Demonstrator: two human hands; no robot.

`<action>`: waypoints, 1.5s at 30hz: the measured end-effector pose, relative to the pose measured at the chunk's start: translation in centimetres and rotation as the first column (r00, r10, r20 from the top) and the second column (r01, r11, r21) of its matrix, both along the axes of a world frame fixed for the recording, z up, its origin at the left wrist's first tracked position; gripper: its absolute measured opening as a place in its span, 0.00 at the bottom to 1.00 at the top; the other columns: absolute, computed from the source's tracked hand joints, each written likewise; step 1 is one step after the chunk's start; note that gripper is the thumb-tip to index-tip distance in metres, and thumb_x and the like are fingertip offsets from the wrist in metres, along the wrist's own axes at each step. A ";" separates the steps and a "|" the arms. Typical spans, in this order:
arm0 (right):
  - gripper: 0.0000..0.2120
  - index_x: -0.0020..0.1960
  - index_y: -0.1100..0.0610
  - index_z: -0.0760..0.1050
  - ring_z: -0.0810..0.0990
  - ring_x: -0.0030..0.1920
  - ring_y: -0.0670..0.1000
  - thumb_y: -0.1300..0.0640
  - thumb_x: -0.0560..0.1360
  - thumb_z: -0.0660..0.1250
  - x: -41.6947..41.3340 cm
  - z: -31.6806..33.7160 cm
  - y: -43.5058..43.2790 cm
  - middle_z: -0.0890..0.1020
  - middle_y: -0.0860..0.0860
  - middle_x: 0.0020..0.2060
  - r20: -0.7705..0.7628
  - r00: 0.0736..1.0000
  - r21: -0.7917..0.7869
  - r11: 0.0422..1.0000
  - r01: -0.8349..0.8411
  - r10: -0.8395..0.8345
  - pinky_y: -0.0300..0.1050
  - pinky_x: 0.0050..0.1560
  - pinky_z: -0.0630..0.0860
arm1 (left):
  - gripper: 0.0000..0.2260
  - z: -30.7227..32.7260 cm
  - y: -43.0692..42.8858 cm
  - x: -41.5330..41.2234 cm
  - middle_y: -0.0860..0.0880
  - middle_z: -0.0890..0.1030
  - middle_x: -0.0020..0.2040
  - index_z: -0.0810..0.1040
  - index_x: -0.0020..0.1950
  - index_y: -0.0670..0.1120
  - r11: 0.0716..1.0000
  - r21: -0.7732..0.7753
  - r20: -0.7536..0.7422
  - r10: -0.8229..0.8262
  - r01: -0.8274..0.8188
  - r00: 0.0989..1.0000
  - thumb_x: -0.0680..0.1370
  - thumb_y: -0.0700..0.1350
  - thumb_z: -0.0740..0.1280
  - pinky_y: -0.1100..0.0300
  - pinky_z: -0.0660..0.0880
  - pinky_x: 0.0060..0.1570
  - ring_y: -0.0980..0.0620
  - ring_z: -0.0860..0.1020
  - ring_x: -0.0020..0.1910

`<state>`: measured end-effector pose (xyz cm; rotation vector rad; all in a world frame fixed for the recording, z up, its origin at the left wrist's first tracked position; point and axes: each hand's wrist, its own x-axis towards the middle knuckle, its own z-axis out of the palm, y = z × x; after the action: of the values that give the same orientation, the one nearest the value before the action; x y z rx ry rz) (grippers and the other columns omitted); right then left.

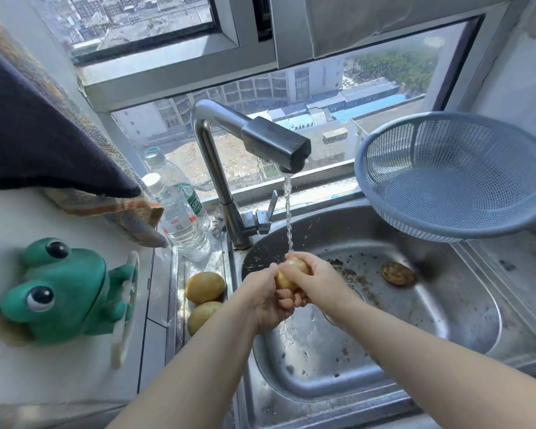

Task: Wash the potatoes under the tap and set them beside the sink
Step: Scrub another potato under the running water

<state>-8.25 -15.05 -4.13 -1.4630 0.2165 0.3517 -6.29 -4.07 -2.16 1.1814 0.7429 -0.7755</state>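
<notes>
Both grips close on one potato at once: the left hand cups it from below, fingers curled under it, while the right hand wraps over its right side. It is a yellow-tan potato, smooth-skinned and wet, held over the steel sink directly under the tap — the water stream lands on its upper end. Both forearms are bare and reach in from the lower edge, converging above the basin. Two more potatoes lie on the sink's narrow left ledge, the farther potato just beside the nearer potato — both pale yellow-brown. Brown specks dot the basin floor, and a round brown disc sits near its far side. A blue-grey colander leans tilted at the sink's far right corner. On the white bench at left lies a green frog figure, and two clear water bottles stand left of the tap's base.
</notes>
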 end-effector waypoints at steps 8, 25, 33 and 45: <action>0.09 0.57 0.57 0.77 0.74 0.23 0.49 0.58 0.80 0.61 0.8 0.6 -1.6 0.79 0.58 0.36 -0.172 0.984 0.265 0.964 0.008 0.039 0.39 0.27 0.74 | 0.15 0.6 0.2 0.0 0.49 0.63 0.31 0.68 0.49 0.41 0.996 -0.061 -0.079 0.065 -0.070 0.995 0.84 0.52 0.54 0.70 0.60 0.15 0.58 0.62 0.17; 0.17 0.67 0.57 0.72 0.81 0.30 0.49 0.54 0.79 0.62 1.2 0.5 -1.7 0.82 0.57 0.30 -0.111 0.988 0.102 0.990 -0.096 0.107 0.39 0.35 0.79 | 0.19 0.0 0.4 -0.4 0.49 0.67 0.26 0.76 0.50 0.40 0.988 0.118 0.187 -0.123 0.102 0.975 0.82 0.56 0.58 0.67 0.68 0.22 0.57 0.65 0.23; 0.27 0.72 0.57 0.65 0.78 0.27 0.46 0.58 0.75 0.69 0.2 0.6 -0.7 0.82 0.53 0.34 0.025 0.989 -0.078 0.987 -0.140 0.143 0.38 0.33 0.77 | 0.24 -0.8 0.5 0.0 0.46 0.67 0.29 0.77 0.56 0.37 0.992 0.112 0.150 -0.082 0.065 0.985 0.83 0.55 0.53 0.68 0.66 0.19 0.57 0.65 0.20; 0.16 0.62 0.55 0.75 0.78 0.29 0.47 0.53 0.75 0.69 0.8 1.2 -1.4 0.82 0.52 0.34 -0.024 0.979 -0.133 0.969 -0.206 0.205 0.39 0.35 0.78 | 0.22 0.4 0.0 -0.7 0.47 0.68 0.27 0.78 0.51 0.40 0.996 0.045 0.142 -0.084 0.079 0.986 0.84 0.55 0.52 0.68 0.69 0.21 0.58 0.66 0.18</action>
<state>-7.44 -16.46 -2.89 -1.6230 0.0978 0.5206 -7.04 -4.07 -1.76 1.2958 0.5957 -0.7375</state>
